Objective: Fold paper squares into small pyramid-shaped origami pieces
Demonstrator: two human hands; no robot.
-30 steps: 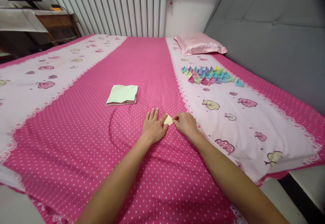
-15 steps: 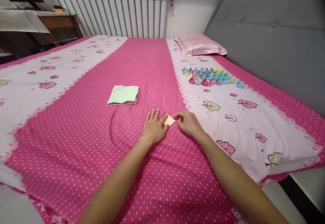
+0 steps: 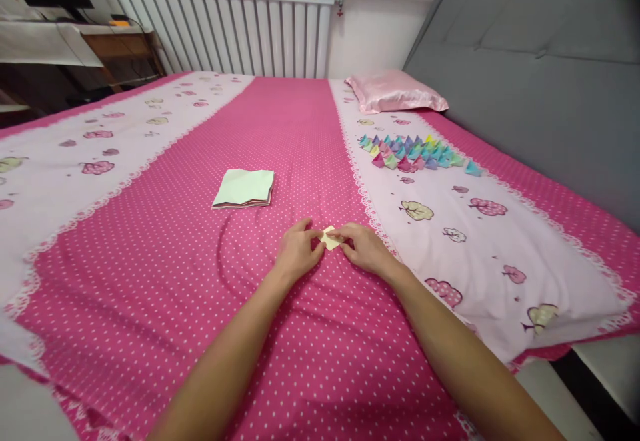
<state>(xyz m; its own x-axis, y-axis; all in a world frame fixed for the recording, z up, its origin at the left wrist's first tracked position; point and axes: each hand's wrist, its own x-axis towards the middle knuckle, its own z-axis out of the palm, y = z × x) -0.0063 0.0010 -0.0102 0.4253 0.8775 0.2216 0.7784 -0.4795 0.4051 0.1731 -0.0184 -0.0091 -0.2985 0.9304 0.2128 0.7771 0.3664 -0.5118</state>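
A small pale yellow piece of folded paper [image 3: 331,241] lies on the pink dotted bedspread [image 3: 320,334] between my two hands. My left hand [image 3: 299,249] pinches its left corner between thumb and fingers. From the other side, my right hand [image 3: 364,246] has closed on the paper's right part, its forefinger reaching over the top. The fingertips hide both side corners of the paper. Farther off to the left rests a stack of square paper [image 3: 244,187] with a pale green sheet on top.
Several folded paper pieces [image 3: 415,152] in many colours stand in rows at the right, on the white patterned strip. Behind them lies a pink satin pillow [image 3: 395,91] beside the grey headboard [image 3: 525,74]. A white radiator [image 3: 225,31] lines the far wall.
My left hand has gone from lying flat with spread fingers to pinching the paper's left corner. My right hand has moved left onto the paper.
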